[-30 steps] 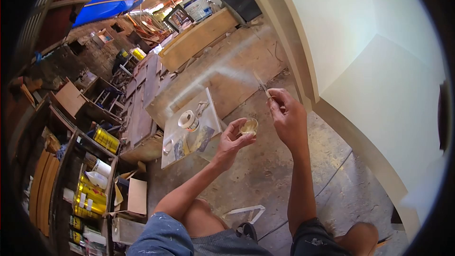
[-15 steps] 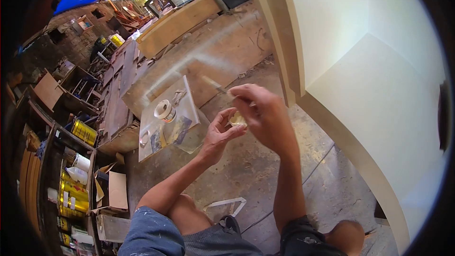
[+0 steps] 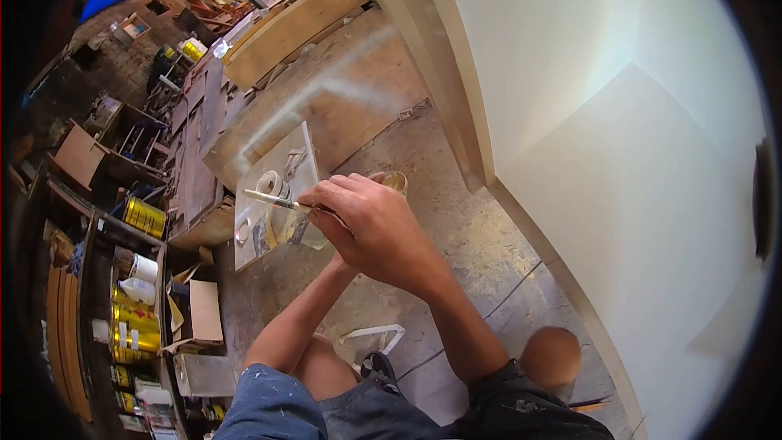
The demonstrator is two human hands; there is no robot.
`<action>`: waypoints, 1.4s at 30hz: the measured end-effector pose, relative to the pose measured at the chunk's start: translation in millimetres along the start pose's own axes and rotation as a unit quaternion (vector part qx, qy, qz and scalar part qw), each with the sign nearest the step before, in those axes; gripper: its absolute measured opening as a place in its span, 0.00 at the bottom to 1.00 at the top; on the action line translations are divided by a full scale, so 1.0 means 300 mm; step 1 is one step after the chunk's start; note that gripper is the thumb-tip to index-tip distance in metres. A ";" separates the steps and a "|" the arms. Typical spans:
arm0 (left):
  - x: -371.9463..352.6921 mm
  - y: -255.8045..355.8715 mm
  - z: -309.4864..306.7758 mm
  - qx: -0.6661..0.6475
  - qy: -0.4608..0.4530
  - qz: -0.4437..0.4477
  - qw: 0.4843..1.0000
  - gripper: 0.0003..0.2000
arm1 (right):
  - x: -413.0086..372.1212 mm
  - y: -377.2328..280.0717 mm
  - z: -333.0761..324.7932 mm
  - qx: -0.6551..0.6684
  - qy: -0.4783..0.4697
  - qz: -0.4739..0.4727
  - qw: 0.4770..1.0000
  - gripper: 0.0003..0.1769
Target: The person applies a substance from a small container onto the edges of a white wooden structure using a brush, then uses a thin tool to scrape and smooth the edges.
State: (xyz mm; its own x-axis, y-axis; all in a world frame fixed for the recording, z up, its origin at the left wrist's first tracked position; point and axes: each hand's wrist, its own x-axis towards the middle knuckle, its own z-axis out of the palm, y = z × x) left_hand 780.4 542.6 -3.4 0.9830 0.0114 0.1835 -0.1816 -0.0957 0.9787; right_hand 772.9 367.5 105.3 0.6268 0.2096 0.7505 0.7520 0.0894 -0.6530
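My right hand [image 3: 371,232] is closed around a slim paintbrush [image 3: 273,199], whose pale end points left past the fingers. Behind it, my left hand [image 3: 377,177] is mostly covered; a fingertip shows at the rim of a small round cup [image 3: 396,182]. That cup appears tilted and yellowish inside. Beyond the hands, a paint-marked board [image 3: 303,155] carries a white tub [image 3: 272,184] and a pale ring-like piece [image 3: 243,231].
A large cream-coloured panel piece [image 3: 562,130] rises close on my right. Left stand shelves with yellow cans [image 3: 134,334] and an open cardboard box [image 3: 204,310]. A white angled strip [image 3: 375,332] and a dark cable [image 3: 505,297] lie on the floor.
My right hand has moved left and down across my left hand, and the brush now points left. The cup shows to the right of my right hand. The view has shifted slightly right.
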 end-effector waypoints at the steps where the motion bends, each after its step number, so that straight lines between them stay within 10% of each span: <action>1: 0.008 0.020 0.001 0.005 0.004 0.004 1.000 0.33 | 0.015 -0.014 -0.013 0.009 -0.003 -0.001 1.000 0.10; 14: -0.092 0.338 0.020 -0.137 0.003 -0.018 0.990 0.35 | -0.004 -0.084 -0.111 0.098 -0.045 0.023 0.994 0.11; 33: -0.300 0.159 0.287 -0.182 0.015 -0.094 0.979 0.28 | -0.403 -0.175 -0.449 0.015 -0.074 0.434 0.898 0.12; 42: -0.365 0.120 0.348 -0.216 0.008 -0.085 0.973 0.31 | -0.393 -0.235 -0.474 -0.133 -0.070 0.389 0.909 0.10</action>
State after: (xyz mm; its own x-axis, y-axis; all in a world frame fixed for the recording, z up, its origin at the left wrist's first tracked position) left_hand 669.3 433.8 2.3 0.9999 0.0060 0.0142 -0.0154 0.3365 0.9416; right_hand 675.0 198.1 77.4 0.9717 0.2331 0.0392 0.1266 -0.3732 -0.9191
